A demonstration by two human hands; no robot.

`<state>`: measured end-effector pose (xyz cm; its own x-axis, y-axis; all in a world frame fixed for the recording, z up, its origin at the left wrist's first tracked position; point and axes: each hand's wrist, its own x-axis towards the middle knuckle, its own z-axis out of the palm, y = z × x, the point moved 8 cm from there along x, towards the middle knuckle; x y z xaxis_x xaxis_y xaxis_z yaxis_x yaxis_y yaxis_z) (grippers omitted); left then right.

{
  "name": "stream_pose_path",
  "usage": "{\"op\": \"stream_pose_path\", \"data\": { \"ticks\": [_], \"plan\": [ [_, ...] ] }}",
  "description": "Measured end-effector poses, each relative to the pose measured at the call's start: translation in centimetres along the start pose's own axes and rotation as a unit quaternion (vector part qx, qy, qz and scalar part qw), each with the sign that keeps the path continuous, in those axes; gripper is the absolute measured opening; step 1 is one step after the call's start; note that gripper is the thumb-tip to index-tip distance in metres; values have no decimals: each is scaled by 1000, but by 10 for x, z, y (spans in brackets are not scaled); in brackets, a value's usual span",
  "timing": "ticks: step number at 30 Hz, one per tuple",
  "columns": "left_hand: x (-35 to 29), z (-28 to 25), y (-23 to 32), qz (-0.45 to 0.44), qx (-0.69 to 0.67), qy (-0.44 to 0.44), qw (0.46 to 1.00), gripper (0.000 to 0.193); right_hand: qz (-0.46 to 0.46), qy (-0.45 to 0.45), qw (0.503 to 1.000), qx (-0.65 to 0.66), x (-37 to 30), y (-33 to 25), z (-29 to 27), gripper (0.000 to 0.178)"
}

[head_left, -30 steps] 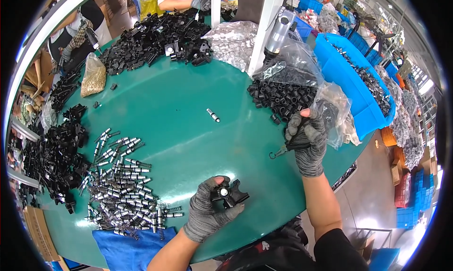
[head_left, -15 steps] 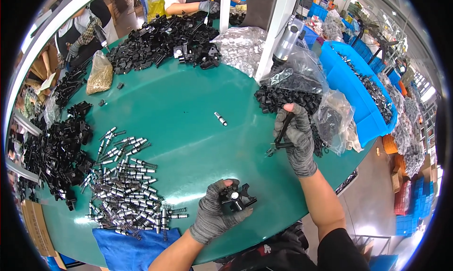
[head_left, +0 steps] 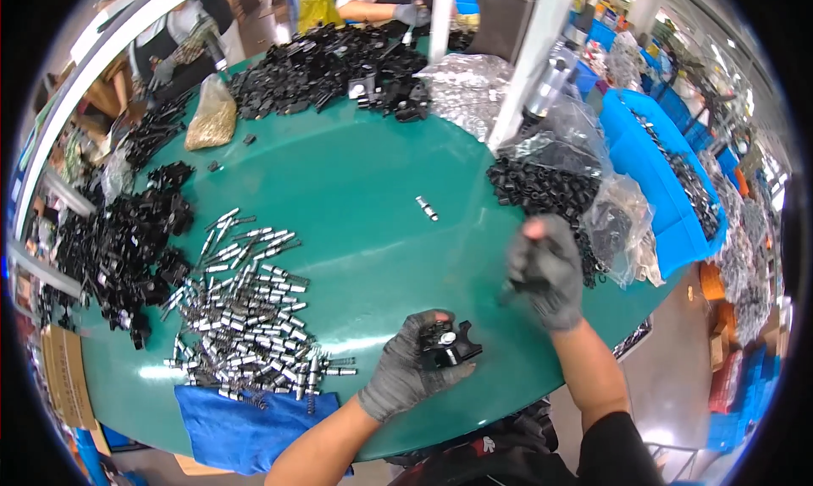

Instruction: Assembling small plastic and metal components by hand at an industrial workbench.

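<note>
My left grip clasps a black forked bracket, notch facing right; farther out rightward, my right grip holds a black object (badly blurred).

Smooth, glossy green tabletop; on its left, shiny metal pins; at its near edge, matt blue cloth; above it, a smooth black part.

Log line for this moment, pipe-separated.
left hand: holding black part | right hand: holding dark object, blurred | lone metal pin: on green table
</note>
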<state>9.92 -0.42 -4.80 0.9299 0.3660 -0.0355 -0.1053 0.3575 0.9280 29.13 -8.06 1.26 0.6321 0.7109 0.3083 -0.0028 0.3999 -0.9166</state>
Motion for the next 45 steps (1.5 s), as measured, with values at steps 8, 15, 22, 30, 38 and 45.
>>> {"op": "stream_pose_path", "data": {
  "ticks": [8,15,22,30,38,45],
  "plan": [
    [-3,4,0,73,127,9,989,69,-65,-34,984,164,-30,-81,68,39],
    [-2,3,-1,62,177,36,982,68,-50,-79,989,117,-31,-86,115,49],
    [0,-1,-16,39,118,17,992,66,3,-115,987,113,-32,-63,133,32],
    [1,13,6,80,285,32,954,67,-31,-45,994,90,-38,-53,123,21],
    [-9,18,17,111,306,16,946,70,-22,25,993,116,-50,-56,97,22],
    [-3,14,18,62,353,-13,934,66,8,54,998,40,-24,-54,75,11]
  ]
}}
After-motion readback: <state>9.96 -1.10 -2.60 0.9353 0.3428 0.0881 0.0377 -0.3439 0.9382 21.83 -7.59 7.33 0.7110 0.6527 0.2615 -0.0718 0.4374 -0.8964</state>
